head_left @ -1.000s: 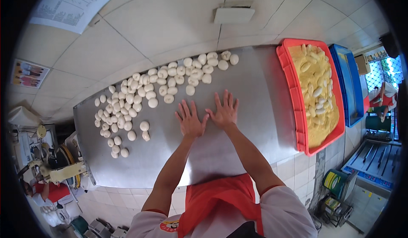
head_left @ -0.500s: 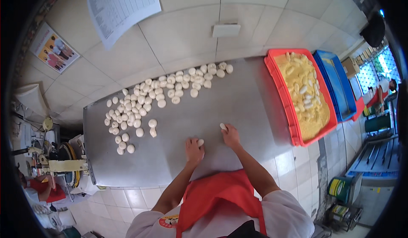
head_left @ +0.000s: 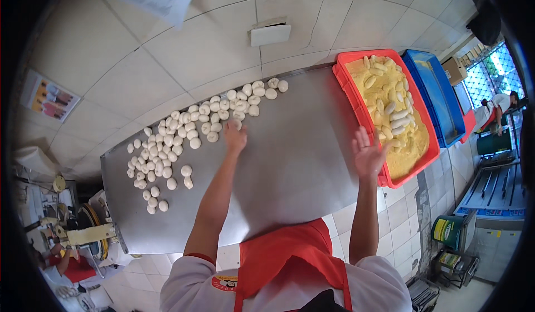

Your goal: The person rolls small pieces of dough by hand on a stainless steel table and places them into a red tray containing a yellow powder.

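Observation:
My left hand [head_left: 235,137] reaches to the near edge of the cluster of round white dough balls [head_left: 168,137] on the steel table [head_left: 287,161], its fingers closed on one dough ball [head_left: 237,123]. My right hand [head_left: 368,155] is open at the near left rim of the red tray [head_left: 345,78], palm up and fingers apart, with nothing held. The tray holds yellow crumbs [head_left: 404,156] with several oblong white dough pieces [head_left: 398,120] on and in them.
A blue tray [head_left: 454,125] stands right of the red one, with a cardboard box [head_left: 454,69] behind. A co-worker [head_left: 496,111] stands at far right, another [head_left: 75,270] at lower left beside machinery [head_left: 83,234]. A green bucket [head_left: 446,228] sits low right. A tiled wall [head_left: 184,50] borders the table.
Both hands have left the middle of the table. My left hand moved up to the dough balls; my right hand moved right to the red tray and opened, releasing the piece it held.

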Demonstrator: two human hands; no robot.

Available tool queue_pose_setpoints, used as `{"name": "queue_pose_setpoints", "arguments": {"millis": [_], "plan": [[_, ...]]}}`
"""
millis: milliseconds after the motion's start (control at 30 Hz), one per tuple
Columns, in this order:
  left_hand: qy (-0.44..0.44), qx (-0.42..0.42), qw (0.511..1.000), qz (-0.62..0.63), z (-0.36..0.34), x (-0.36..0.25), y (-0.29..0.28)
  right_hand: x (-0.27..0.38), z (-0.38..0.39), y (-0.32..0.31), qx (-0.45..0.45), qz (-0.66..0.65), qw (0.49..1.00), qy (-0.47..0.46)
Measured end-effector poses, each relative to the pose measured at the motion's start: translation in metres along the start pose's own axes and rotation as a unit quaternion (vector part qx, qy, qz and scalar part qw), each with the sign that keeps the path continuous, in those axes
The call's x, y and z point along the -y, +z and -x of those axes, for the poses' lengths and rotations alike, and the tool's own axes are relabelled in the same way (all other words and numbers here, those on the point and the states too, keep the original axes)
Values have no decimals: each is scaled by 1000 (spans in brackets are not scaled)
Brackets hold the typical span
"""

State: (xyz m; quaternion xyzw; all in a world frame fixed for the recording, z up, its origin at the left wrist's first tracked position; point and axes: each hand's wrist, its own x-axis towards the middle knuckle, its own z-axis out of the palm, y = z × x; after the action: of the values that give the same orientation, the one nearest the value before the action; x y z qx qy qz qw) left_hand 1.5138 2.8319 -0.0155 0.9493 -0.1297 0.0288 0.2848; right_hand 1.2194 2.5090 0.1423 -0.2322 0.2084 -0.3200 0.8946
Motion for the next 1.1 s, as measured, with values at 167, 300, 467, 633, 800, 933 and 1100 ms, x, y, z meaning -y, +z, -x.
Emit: {"name": "queue_pose_setpoints", "arguments": {"millis": [167,300,467,633,800,933,1100], "plan": [[-68,46,996,35,-4,12,-1,-160,-78,12,33,302,929,212],[-55,95,992,61,58,-12,-20,-296,-128,56,125,595,786,113],[-115,121,985,48,157,12,-56,-342,-139,81,157,777,577,-195],[-179,8,980,88,260,85,-115,-311,-48,38,258,795,537,-119],[-92,46,993,52,327,108,-141,-238,97,-73,279,825,459,-176],[45,109,992,-38,377,89,-113,-194,210,-94,223,856,449,-123],[-3,131,988,-85,333,66,-101,-211,209,-78,167,912,365,-81]]}}
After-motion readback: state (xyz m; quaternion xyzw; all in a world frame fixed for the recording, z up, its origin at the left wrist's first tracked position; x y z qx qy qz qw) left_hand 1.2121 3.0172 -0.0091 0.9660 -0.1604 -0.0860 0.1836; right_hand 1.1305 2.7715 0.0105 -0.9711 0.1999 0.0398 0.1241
